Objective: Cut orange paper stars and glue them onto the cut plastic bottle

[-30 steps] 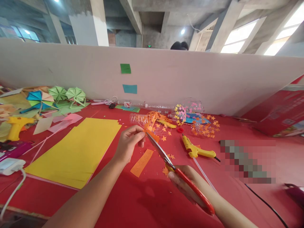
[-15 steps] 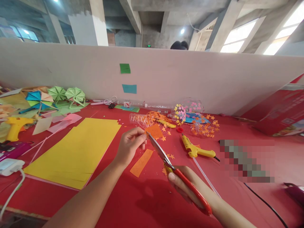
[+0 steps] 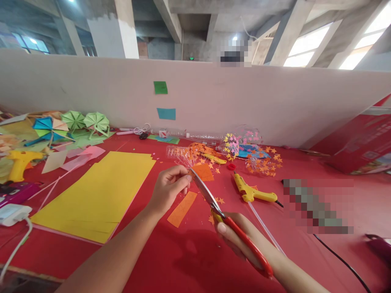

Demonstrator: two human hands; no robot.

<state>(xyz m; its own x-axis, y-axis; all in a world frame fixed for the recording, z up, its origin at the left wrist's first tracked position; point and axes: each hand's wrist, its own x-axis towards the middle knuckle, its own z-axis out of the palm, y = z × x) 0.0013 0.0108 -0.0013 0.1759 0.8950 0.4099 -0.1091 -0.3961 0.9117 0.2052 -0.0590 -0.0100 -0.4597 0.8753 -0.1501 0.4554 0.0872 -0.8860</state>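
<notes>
My left hand (image 3: 172, 185) is closed in a pinch at the left edge of a small piece of orange paper (image 3: 204, 172). Its fingertips partly hide the pinched part. My right hand (image 3: 236, 232) grips red-handled scissors (image 3: 203, 187), their blades pointing up and left to the left fingertips and crossing the paper's edge. The blades look nearly closed. Below them, an orange paper strip (image 3: 182, 209) lies on the red table (image 3: 171, 264). Loose orange stars (image 3: 220, 200) are scattered by the scissors.
Yellow paper sheets (image 3: 97, 195) lie to the left. A yellow glue gun (image 3: 253, 192) with its cord is at right. Behind are star-covered clear plastic pieces (image 3: 264, 162) and a yellow cutter (image 3: 216, 158). Paper umbrellas (image 3: 97, 122) stand far left, before a white partition (image 3: 244, 97).
My left hand and the orange paper have shifted slightly right and down along the blades. The scissors and my right hand stay almost where they were.
</notes>
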